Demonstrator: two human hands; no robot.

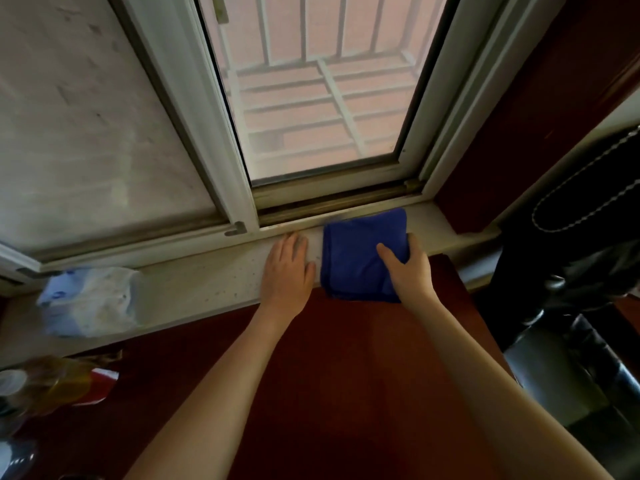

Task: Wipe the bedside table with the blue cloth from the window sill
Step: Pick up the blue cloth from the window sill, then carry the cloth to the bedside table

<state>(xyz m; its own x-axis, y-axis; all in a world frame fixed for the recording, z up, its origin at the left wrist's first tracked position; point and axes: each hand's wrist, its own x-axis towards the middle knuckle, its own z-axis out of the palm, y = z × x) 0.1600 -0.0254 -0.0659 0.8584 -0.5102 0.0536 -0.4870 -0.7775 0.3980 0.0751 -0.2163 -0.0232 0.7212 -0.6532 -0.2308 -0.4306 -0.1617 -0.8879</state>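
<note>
A folded blue cloth [356,256] lies on the pale window sill [207,285], its near edge hanging slightly over the sill's front. My right hand [408,268] grips the cloth's right side, thumb on top and fingers curled around its edge. Just left of the cloth, my left hand [287,268] rests flat on the sill, fingers together, holding nothing. The dark red-brown bedside table [346,375] spreads below the sill, under both forearms.
A white and blue plastic bag [90,299] sits on the sill at the left. A clear bottle with yellow liquid and a red label [59,382] lies at the table's left edge. A black chair or bag [571,271] stands at the right. The window frame rises behind the sill.
</note>
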